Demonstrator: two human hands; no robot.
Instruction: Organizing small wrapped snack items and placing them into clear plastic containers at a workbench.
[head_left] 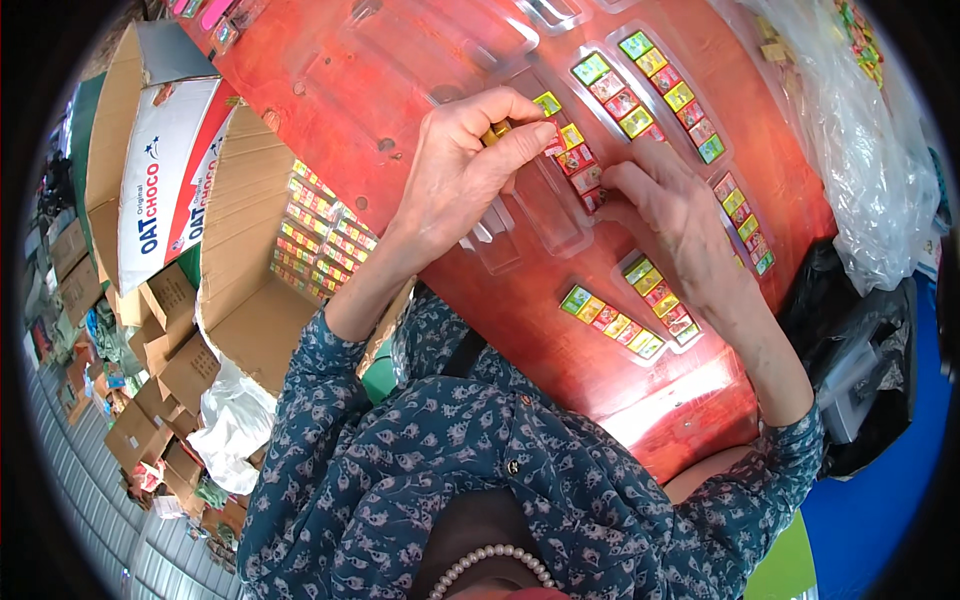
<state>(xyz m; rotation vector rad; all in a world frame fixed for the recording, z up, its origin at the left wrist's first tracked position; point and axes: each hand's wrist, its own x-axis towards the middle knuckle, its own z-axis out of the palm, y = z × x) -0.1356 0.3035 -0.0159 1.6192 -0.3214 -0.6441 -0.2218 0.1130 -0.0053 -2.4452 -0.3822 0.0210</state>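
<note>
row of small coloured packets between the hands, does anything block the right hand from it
Nothing visible does: the right hand is close beside the lower end of the row of packets, with no other object seen between them. Whether they touch is hard to tell.

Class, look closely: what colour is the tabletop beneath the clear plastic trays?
The tabletop is red, shown best in the head view.

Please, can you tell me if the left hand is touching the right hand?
Apart. The head view shows a gap between the left hand and the right hand, with part of a red-and-yellow row of packets visible in it.
</note>
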